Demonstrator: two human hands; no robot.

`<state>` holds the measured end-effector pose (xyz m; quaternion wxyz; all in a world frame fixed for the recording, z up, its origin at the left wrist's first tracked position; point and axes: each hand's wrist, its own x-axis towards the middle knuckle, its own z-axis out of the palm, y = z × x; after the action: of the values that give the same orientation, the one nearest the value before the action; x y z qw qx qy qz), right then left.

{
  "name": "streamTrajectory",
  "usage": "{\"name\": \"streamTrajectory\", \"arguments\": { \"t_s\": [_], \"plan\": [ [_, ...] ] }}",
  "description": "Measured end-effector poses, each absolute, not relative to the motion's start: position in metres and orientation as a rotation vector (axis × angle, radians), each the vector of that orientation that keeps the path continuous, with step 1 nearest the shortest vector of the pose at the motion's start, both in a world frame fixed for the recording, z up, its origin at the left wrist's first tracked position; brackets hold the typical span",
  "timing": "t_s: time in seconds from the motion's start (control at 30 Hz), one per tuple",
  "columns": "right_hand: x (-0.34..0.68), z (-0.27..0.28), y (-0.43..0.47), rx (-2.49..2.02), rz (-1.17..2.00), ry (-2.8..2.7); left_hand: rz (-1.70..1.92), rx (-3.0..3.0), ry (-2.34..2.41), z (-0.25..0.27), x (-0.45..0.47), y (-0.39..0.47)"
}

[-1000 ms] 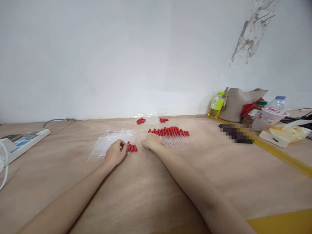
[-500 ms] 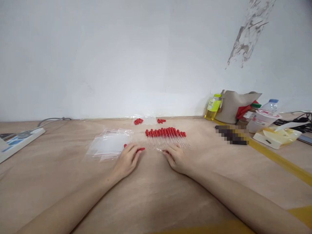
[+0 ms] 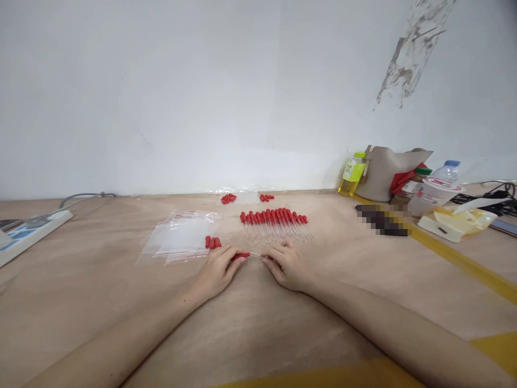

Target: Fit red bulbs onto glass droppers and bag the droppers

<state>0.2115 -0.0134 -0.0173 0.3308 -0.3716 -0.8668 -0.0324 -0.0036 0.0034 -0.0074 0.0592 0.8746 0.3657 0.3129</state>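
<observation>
Two bare hands face each other low over the wooden table (image 3: 242,328). From where I stand, the left hand (image 3: 220,268) pinches a red cap (image 3: 243,255) between thumb and fingers, the fingers closed around it and its end poking out toward the right. The right hand (image 3: 290,268) has thumb and forefinger closed on a thin clear tube (image 3: 256,255), which points at the cap; the two ends seem to meet, though I cannot tell whether the tube sits inside.

Just beyond the left hand, three loose red caps (image 3: 212,243) lie at the near right corner of a fanned pile of clear bags (image 3: 180,238). Past the right hand runs a row of capped droppers (image 3: 273,215), red ends toward the wall (image 3: 181,97), stems toward the person. Farther back, near the wall, are two small clusters of red pieces (image 3: 228,199). A power strip (image 3: 42,233) lies far left; a yellow-green bottle (image 3: 353,174) stands off to the right.
</observation>
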Motion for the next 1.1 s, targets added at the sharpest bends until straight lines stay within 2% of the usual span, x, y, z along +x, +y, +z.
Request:
{"name": "streamTrajectory", "arguments": {
  "t_s": [0.37, 0.73, 1.1],
  "plan": [
    [0.203, -0.02, -0.015, -0.875, 0.054, -2.22, 1.08, 2.414, 1.05, -0.01, 0.0, 0.001],
    [0.209, -0.014, -0.011, -0.924, -0.186, -2.302, 0.841, 2.557, 0.987, -0.008, 0.0, -0.003],
    [0.196, -0.017, -0.013, -0.96, -0.136, -2.303, 0.78, 2.76, 0.847, -0.008, 0.0, -0.001]
  ]
}}
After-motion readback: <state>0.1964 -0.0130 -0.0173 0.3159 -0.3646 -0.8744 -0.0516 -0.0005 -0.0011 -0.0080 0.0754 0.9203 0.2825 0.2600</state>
